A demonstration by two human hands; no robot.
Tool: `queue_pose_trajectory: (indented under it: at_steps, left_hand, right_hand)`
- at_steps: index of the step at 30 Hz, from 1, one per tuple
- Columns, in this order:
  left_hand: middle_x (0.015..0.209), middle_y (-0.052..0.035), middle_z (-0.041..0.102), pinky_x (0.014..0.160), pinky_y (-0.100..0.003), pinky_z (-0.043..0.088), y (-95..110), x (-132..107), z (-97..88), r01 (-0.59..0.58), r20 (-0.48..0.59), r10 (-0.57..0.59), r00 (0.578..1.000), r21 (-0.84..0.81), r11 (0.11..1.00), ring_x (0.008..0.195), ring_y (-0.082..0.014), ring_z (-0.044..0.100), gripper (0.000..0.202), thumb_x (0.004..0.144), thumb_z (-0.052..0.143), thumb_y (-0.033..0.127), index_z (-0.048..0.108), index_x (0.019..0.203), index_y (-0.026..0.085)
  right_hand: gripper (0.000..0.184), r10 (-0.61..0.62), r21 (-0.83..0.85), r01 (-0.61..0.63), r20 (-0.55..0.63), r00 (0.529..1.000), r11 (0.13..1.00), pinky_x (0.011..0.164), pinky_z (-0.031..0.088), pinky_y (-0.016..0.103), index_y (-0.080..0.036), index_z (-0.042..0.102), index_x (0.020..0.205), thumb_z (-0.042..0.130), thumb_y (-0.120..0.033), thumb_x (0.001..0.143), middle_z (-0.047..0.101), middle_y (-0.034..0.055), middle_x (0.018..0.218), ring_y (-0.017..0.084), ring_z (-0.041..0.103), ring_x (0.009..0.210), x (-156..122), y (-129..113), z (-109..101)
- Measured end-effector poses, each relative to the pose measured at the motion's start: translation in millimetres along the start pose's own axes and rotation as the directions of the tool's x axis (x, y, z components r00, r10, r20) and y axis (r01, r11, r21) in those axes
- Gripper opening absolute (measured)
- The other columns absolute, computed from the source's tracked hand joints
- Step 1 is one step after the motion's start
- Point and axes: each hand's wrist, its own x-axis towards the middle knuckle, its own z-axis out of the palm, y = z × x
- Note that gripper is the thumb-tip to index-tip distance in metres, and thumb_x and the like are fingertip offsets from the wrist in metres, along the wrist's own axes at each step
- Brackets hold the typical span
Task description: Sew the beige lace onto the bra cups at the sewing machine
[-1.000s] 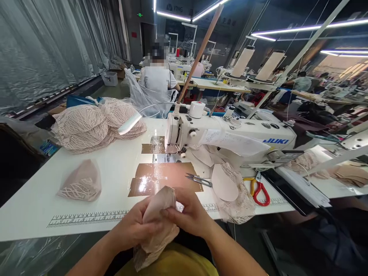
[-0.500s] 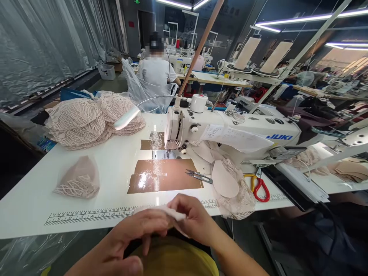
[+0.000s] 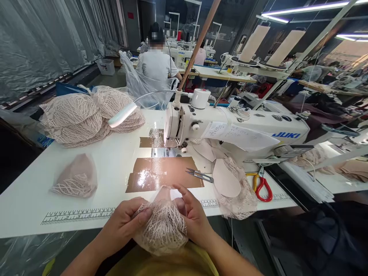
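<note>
Between my hands, at the table's front edge, hangs a beige lace bra cup (image 3: pixel 162 226), its patterned side towards me. My left hand (image 3: pixel 129 218) pinches its left side between thumb and fingers. On the right side, my right hand (image 3: pixel 194 216) grips the cup, with the index finger stretched up along the top edge; some of its fingers are hidden behind the lace. Ahead of my hands stands a white sewing machine (image 3: pixel 184 126). A similar lace cup (image 3: pixel 76 176) lies on the table to the left.
Thread snips (image 3: pixel 201 175) lie on brown tape (image 3: pixel 161 172) before the needle. To the right are a smooth beige pad (image 3: pixel 227 180) on lace and red-handled pliers (image 3: pixel 263 188). Stacked lace cups (image 3: pixel 77 119) and a lamp (image 3: pixel 123 114) stand back left. A person (image 3: pixel 156 63) sits beyond.
The cup has turned from a thin, edge-on piece to show its rounded lace face. My left hand has closed on its side, and my right hand has shifted its grip.
</note>
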Motion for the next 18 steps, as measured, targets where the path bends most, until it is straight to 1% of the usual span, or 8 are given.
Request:
queue_pose_trajectory:
  at_steps: [2,4,6,8,10,12,15,18]
  left_hand:
    - [0.066,0.0004,0.043,0.056,-0.023,0.036,-0.4,1.3,4.0,-0.033,-0.048,0.033,0.998,0.004,0.999,0.061,-0.0124,0.04,0.037,0.094,0.044,0.043,0.046,0.066,0.018]
    - [0.062,0.002,0.038,0.052,-0.023,0.033,-0.6,3.2,8.3,-0.049,-0.125,0.051,0.991,0.016,0.999,0.056,-0.0111,0.036,0.04,0.095,0.042,0.042,0.04,0.063,0.019]
    - [0.059,0.003,0.033,0.05,-0.023,0.03,-0.5,5.3,10.8,-0.052,-0.214,0.062,0.975,0.048,0.997,0.054,-0.0105,0.032,0.043,0.095,0.041,0.043,0.034,0.06,0.019]
    - [0.059,0.003,0.032,0.049,-0.024,0.029,0.2,7.5,11.2,-0.046,-0.254,0.062,0.965,0.07,0.997,0.054,-0.0106,0.031,0.045,0.095,0.041,0.045,0.034,0.059,0.019]
    - [0.058,0.0027,0.034,0.049,-0.024,0.029,0.6,10.2,10.4,-0.012,-0.233,0.016,0.972,0.015,1.0,0.053,-0.0108,0.032,0.046,0.093,0.045,0.048,0.037,0.058,0.019]
    - [0.058,0.0013,0.043,0.05,-0.024,0.035,-0.1,12.6,9.6,0.071,-0.169,-0.103,0.98,-0.187,0.98,0.054,-0.0122,0.039,0.045,0.09,0.048,0.053,0.046,0.061,0.018]
    - [0.074,-0.0068,0.062,0.062,-0.032,0.048,-3.8,12.7,11.0,0.144,-0.055,-0.226,0.973,-0.619,0.772,0.068,-0.0208,0.058,0.057,0.086,0.039,0.067,0.063,0.083,0.016]
    - [0.101,-0.0146,0.067,0.081,-0.041,0.051,-7.3,7.7,19.4,0.046,-0.031,-0.133,0.991,-0.841,0.539,0.096,-0.0304,0.063,0.085,0.075,0.035,0.083,0.062,0.115,0.014]
  right_hand:
    - [0.046,-0.035,-0.107,0.04,0.041,0.999,0.993,0.054,0.032,0.021,-0.021,0.061,0.114,0.074,-0.045,0.077,0.036,-0.0084,0.059,0.009,0.032,0.054,3.4,0.7,-1.6]
    - [0.033,-0.039,-0.167,0.058,0.119,0.992,0.984,0.056,0.035,0.023,-0.019,0.067,0.088,0.066,-0.051,0.082,0.044,-0.0046,0.061,0.01,0.038,0.057,7.5,-1.8,-4.5]
    - [0.05,-0.046,-0.159,0.079,0.201,0.978,0.984,0.062,0.041,0.026,-0.016,0.065,0.074,0.048,-0.061,0.089,0.054,0.0009,0.068,0.014,0.048,0.065,10.8,-6.5,-8.3]
    - [0.058,-0.057,-0.142,0.101,0.285,0.957,0.985,0.069,0.043,0.029,-0.016,0.065,0.074,0.039,-0.065,0.09,0.058,0.004,0.077,0.017,0.052,0.074,12.3,-11.6,-10.8]
    - [0.051,-0.054,-0.149,0.109,0.333,0.941,0.983,0.07,0.042,0.028,-0.016,0.063,0.073,0.05,-0.063,0.086,0.055,0.0028,0.076,0.017,0.05,0.074,12.2,-14.8,-10.9]
    - [0.041,-0.033,-0.137,0.078,0.304,0.952,0.988,0.063,0.038,0.025,-0.016,0.061,0.068,0.063,-0.055,0.081,0.049,-0.0004,0.068,0.014,0.045,0.065,11.1,-14.7,-9.7]
    - [0.039,-0.015,-0.005,0.016,0.113,0.993,1.0,0.057,0.035,0.024,-0.016,0.06,0.067,0.067,-0.053,0.078,0.046,-0.0017,0.063,0.012,0.04,0.059,10.1,-10.6,-9.9]
    - [0.039,-0.043,0.043,0.045,-0.052,0.998,0.998,0.06,0.038,0.026,-0.017,0.063,0.07,0.063,-0.054,0.081,0.049,-0.0005,0.064,0.014,0.043,0.061,12.0,-7.0,-10.6]
